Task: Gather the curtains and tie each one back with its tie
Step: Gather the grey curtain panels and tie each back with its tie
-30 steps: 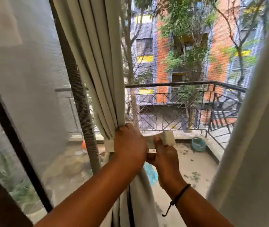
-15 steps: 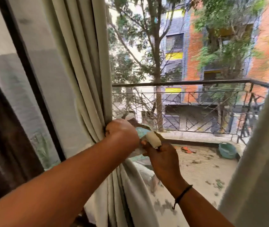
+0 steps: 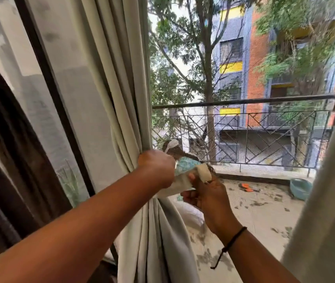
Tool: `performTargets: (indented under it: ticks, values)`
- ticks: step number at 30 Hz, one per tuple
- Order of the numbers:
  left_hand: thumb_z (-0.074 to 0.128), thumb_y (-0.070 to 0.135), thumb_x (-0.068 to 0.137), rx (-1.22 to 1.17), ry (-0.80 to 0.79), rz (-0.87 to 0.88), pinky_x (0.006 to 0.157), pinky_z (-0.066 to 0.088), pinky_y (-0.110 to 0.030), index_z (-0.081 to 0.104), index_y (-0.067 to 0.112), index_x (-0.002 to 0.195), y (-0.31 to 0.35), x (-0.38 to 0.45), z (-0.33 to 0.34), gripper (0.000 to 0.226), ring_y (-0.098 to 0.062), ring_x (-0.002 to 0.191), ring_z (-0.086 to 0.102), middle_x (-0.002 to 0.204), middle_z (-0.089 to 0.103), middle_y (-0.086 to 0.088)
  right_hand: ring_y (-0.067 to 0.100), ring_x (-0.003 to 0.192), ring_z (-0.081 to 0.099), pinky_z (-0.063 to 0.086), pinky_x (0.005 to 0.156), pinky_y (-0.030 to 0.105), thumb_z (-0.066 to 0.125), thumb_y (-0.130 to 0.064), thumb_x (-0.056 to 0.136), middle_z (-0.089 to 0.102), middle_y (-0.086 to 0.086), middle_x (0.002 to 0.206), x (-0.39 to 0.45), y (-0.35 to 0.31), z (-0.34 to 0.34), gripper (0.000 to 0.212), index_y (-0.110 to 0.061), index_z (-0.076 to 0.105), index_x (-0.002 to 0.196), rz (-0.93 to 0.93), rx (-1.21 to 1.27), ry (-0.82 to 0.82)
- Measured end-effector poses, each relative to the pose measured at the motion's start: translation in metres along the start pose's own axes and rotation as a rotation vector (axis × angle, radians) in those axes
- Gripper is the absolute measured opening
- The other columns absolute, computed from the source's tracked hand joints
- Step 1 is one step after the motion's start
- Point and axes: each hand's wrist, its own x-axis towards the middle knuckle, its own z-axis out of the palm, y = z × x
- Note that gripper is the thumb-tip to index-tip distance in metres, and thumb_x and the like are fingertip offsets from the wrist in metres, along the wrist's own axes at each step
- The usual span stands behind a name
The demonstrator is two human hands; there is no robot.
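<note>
- A pale balcony floor (image 3: 264,217) is seen beyond the window mesh.
- A teal basin (image 3: 300,188) is set on the floor near the railing's right end.
- A small orange object (image 3: 246,186) is lain left of the basin.
- Dark scattered debris (image 3: 276,198) is strewn across the floor.
</note>
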Motion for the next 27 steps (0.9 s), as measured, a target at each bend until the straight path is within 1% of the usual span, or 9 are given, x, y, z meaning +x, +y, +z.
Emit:
performTargets:
  ticks: [5,9,12,14,16,18,21,24,27]
  values:
    - [0.054,0.024,0.086,-0.037,0.093,0.146,0.068,0.044,-0.03,0.062,0.021,0.102,-0.006,0.003,0.007,0.019,-0.023,0.097,0.062,0.105,0.065,-0.002,0.019,0.051,0.063,0.055,0.051,0.029,0.062,-0.012,0.089,0.068,0.007,0.068,0.005,0.001,-0.001,0.008,-0.013,0.061,0.096,0.021,0.043,0.0]
    - [0.056,0.019,0.082,-0.191,0.151,0.33,0.071,0.045,-0.03,0.061,0.028,0.103,-0.009,0.003,0.009,0.024,-0.021,0.097,0.061,0.104,0.061,0.004,0.015,0.056,0.064,0.053,0.051,0.027,0.062,-0.016,0.09,0.067,0.005,0.07,0.01,0.001,-0.005,0.004,-0.015,0.061,0.094,0.038,0.055,0.054]
    - [0.057,0.026,0.085,-0.352,0.153,0.35,0.075,0.05,-0.033,0.055,0.035,0.113,-0.007,0.001,0.012,0.03,-0.02,0.099,0.061,0.11,0.058,0.008,0.012,0.062,0.063,0.051,0.058,0.027,0.06,-0.024,0.091,0.067,0.002,0.075,0.015,-0.002,-0.011,0.009,-0.017,0.06,0.095,0.047,0.076,0.081]
    - [0.054,0.036,0.087,-0.389,0.101,0.314,0.084,0.05,-0.035,0.044,0.037,0.131,-0.003,-0.001,0.011,0.045,-0.021,0.112,0.058,0.128,0.056,0.005,0.011,0.066,0.065,0.05,0.059,0.025,0.056,-0.024,0.093,0.068,0.001,0.078,0.016,-0.005,-0.012,0.008,-0.018,0.061,0.094,0.059,0.11,0.061]
    - [0.038,0.054,0.089,-0.461,0.017,0.253,0.096,0.045,-0.034,0.025,0.035,0.147,0.0,-0.004,0.006,0.062,-0.024,0.127,0.048,0.146,0.045,-0.002,0.014,0.068,0.067,0.053,0.058,0.027,0.053,-0.02,0.094,0.069,0.005,0.08,0.017,-0.011,-0.011,0.01,-0.014,0.062,0.096,0.073,0.182,0.035]
    - [0.028,0.062,0.086,-0.506,-0.038,0.23,0.1,0.041,-0.034,0.011,0.035,0.151,0.002,-0.006,0.0,0.072,-0.026,0.132,0.043,0.15,0.039,-0.008,0.018,0.07,0.068,0.054,0.057,0.028,0.053,-0.016,0.095,0.069,0.008,0.081,0.018,-0.02,-0.008,0.013,-0.01,0.061,0.103,0.06,0.235,0.02]
    - [0.053,0.056,0.083,-0.6,-0.101,0.255,0.097,0.046,-0.036,0.0,0.037,0.151,-0.002,-0.006,-0.003,0.088,-0.027,0.121,0.052,0.143,0.047,-0.009,0.02,0.073,0.065,0.054,0.054,0.029,0.054,-0.016,0.093,0.065,0.008,0.084,0.023,-0.04,-0.005,0.011,-0.011,0.058,0.103,-0.057,0.15,0.049]
    - [0.069,0.042,0.078,-0.748,-0.146,0.276,0.095,0.048,-0.039,0.009,0.034,0.15,-0.005,-0.008,-0.006,0.094,-0.025,0.115,0.054,0.14,0.049,-0.006,0.019,0.073,0.063,0.055,0.054,0.028,0.055,-0.015,0.093,0.063,0.006,0.083,0.026,-0.057,-0.002,0.004,-0.015,0.057,0.096,-0.131,0.071,0.079]
    - [0.065,0.048,0.082,-0.867,-0.224,0.268,0.091,0.051,-0.039,0.034,0.023,0.139,-0.009,-0.01,-0.014,0.069,-0.021,0.104,0.058,0.124,0.056,-0.002,0.02,0.074,0.065,0.056,0.056,0.03,0.055,-0.015,0.092,0.063,0.008,0.085,0.021,-0.055,-0.002,0.009,-0.012,0.058,0.101,-0.021,0.157,0.099]
